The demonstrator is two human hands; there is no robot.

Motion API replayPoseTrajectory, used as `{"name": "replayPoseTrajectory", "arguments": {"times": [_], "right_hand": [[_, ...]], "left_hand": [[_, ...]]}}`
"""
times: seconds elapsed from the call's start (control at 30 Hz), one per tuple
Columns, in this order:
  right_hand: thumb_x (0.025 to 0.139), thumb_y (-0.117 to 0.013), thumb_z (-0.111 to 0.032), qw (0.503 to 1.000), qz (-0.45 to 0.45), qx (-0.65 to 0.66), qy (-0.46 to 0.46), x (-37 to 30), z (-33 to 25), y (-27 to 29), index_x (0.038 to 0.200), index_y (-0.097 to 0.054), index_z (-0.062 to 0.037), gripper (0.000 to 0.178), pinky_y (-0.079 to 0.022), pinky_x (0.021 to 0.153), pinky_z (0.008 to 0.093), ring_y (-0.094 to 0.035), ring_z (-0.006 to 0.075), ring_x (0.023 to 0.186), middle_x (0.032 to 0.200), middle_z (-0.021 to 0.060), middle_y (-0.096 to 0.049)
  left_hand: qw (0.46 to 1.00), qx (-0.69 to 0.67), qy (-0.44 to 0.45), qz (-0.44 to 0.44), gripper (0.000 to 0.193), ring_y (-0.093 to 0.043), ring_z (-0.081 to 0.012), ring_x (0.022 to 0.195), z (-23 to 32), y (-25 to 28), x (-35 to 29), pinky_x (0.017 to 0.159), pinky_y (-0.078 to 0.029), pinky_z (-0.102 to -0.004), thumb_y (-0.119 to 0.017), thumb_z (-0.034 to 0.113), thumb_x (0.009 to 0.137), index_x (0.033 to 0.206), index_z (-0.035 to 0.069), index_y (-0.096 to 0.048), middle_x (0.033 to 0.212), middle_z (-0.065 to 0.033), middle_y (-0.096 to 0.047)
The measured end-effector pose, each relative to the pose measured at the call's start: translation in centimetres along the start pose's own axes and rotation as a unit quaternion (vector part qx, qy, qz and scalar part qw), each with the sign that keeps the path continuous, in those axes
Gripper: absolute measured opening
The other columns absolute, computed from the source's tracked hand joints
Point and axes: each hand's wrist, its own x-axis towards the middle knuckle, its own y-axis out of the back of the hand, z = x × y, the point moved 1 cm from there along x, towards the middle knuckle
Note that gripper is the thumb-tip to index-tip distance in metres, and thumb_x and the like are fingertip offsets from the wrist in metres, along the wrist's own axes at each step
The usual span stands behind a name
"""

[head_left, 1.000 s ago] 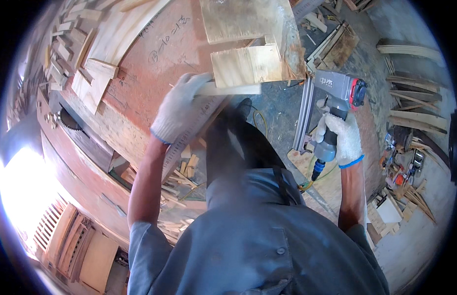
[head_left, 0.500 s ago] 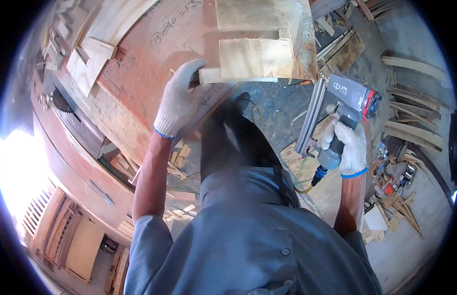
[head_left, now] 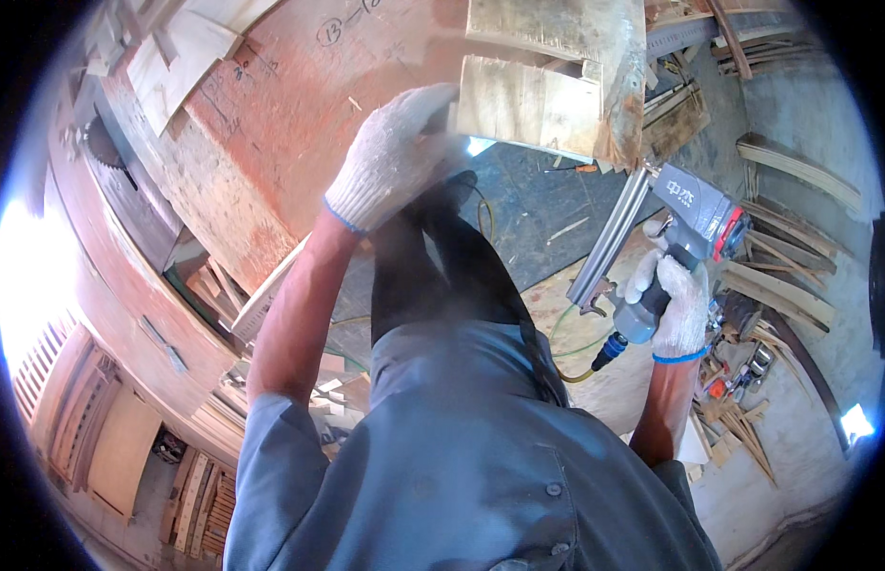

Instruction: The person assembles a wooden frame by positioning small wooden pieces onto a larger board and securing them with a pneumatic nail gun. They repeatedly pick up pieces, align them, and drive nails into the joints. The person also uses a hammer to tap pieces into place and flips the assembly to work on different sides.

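Note:
My left hand (head_left: 397,157), in a white knit glove, grips the near end of a pale wooden piece (head_left: 533,103) at the edge of a reddish plywood bench top (head_left: 290,124). More rough boards (head_left: 566,29) lie stacked just beyond it. My right hand (head_left: 673,303), also gloved, is shut on the handle of a grey pneumatic nail gun (head_left: 685,214) with a long silver magazine (head_left: 609,243). The gun hangs to the right of the wooden piece, apart from it. A blue fitting and a yellow-green air hose (head_left: 580,362) trail from its handle.
A circular saw blade (head_left: 105,147) sticks out of the bench at the left. Wood offcuts and curved slats (head_left: 795,171) litter the concrete floor at right. Scrap blocks (head_left: 333,395) lie under the bench. My dark trousers and grey shirt fill the lower middle.
My left hand has slid further along with the wooden piece toward the upper part of the view. My right hand has lifted the nail gun slightly and kept it to the right.

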Motion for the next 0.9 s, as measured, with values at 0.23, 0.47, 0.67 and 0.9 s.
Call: {"name": "replayPoseTrajectory", "arguments": {"times": [0.23,0.47,0.67,0.9], "right_hand": [[0.094,-0.064,-0.01,1.0,0.022,-0.008,-0.019,-0.4,-0.4,-0.7,0.133,-0.058,0.0052,0.042,-0.057,0.063,0.0395,-0.064,0.0227,0.062,0.073,0.0087,-0.063],[0.093,-0.066,-0.012,1.0,0.022,-0.007,-0.012,-0.5,-0.1,-0.9,0.133,-0.059,0.0036,0.044,-0.056,0.063,0.0384,-0.063,0.0223,0.061,0.074,0.0089,-0.063],[0.093,-0.066,-0.011,0.999,0.029,-0.01,-0.009,-0.6,-0.3,-1.4,0.132,-0.059,0.0036,0.043,-0.055,0.063,0.037,-0.063,0.0217,0.061,0.072,0.0086,-0.063],[0.094,-0.063,-0.007,1.0,0.02,-0.014,-0.015,-0.6,-0.6,-1.3,0.131,-0.061,0.0035,0.038,-0.054,0.062,0.0361,-0.064,0.0215,0.063,0.073,0.0086,-0.063]], "left_hand": [[0.999,0.018,0.045,-0.012,0.059,-0.067,-0.0418,0.119,-0.2,-0.7,-0.1,0.101,-0.054,-0.0478,-0.078,0.034,0.088,0.138,0.006,-0.064,0.129,-0.0215,-0.07],[0.998,0.036,0.041,-0.02,0.056,-0.065,-0.0413,0.121,0.2,-0.7,0.1,0.103,-0.053,-0.0485,-0.076,0.033,0.089,0.137,0.006,-0.064,0.13,-0.0213,-0.069],[0.995,0.049,0.068,-0.058,0.054,-0.067,-0.0411,0.117,1.1,-0.2,0.7,0.1,-0.054,-0.0487,-0.075,0.032,0.089,0.136,0.008,-0.065,0.124,-0.0201,-0.071],[0.999,0.032,0.042,0.001,0.046,-0.069,-0.0422,0.106,1.6,-0.5,0.5,0.091,-0.056,-0.0488,-0.076,0.032,0.089,0.128,0.008,-0.067,0.114,-0.0206,-0.071]]}}
